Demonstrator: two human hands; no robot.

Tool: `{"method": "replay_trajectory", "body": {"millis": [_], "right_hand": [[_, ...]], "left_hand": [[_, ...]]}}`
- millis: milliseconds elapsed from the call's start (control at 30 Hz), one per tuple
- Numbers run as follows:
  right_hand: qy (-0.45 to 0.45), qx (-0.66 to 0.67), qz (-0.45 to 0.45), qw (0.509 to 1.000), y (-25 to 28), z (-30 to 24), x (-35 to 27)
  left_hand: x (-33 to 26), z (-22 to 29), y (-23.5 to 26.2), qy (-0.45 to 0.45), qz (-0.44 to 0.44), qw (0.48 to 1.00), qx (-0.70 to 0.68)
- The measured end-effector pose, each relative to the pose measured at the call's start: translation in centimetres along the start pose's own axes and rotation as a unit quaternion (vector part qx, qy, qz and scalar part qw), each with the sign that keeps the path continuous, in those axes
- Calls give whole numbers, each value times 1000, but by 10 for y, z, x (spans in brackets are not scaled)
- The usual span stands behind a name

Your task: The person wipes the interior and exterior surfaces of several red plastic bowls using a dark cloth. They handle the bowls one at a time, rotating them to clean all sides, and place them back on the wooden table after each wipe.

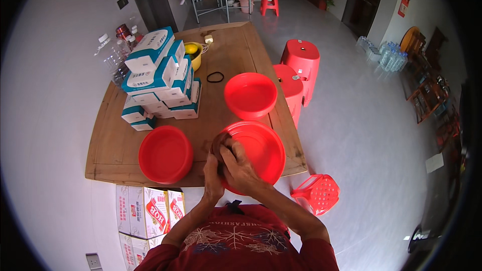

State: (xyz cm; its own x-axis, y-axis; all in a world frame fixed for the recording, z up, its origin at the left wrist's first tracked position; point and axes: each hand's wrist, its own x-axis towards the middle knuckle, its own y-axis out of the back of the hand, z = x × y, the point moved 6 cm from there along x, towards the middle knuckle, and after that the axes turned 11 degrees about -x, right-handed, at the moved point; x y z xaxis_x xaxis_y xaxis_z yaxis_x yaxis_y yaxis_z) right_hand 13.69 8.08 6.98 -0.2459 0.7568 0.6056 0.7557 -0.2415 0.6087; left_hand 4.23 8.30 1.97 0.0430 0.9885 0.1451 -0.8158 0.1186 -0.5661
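Observation:
A large red plastic basin point(263, 153) sits near the table's front right edge. At its left rim, my right hand point(238, 168) is closed on a dark brown cloth point(221, 140), pressed against the basin. My left hand point(213, 178) is beside it, its fingers bent around the basin's left edge; part of its grip is hidden. Behind this basin stands a second red basin point(250, 95), seemingly several stacked together. To the left of my hands is another red basin point(165, 154), set apart.
Tissue boxes point(155, 78) are piled at the table's left, beside clear bottles point(108, 52) and a yellow bowl point(196, 60). A black loop point(215, 77) lies mid-table. Red stools point(301, 65) stand along the right side, another stool point(316, 194) nearer me. Cartons point(145, 211) sit below the front left.

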Motion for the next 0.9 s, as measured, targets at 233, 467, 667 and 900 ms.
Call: {"method": "replay_trajectory", "body": {"millis": [233, 467, 667, 900], "right_hand": [[5, -432, 50, 901, 30, 32, 30], [-37, -513, -20, 857, 40, 44, -12], [5, -260, -187, 947, 21, 35, -50], [1, -439, -62, 897, 30, 48, -38]], "left_hand": [[-4, 11, -13, -23, -33, 995, 92], [-2, 23, -10, -77, 13, 990, 114], [-2, 18, -21, -114, -52, 975, 181], [2, 21, -34, -132, -49, 976, 165]]}}
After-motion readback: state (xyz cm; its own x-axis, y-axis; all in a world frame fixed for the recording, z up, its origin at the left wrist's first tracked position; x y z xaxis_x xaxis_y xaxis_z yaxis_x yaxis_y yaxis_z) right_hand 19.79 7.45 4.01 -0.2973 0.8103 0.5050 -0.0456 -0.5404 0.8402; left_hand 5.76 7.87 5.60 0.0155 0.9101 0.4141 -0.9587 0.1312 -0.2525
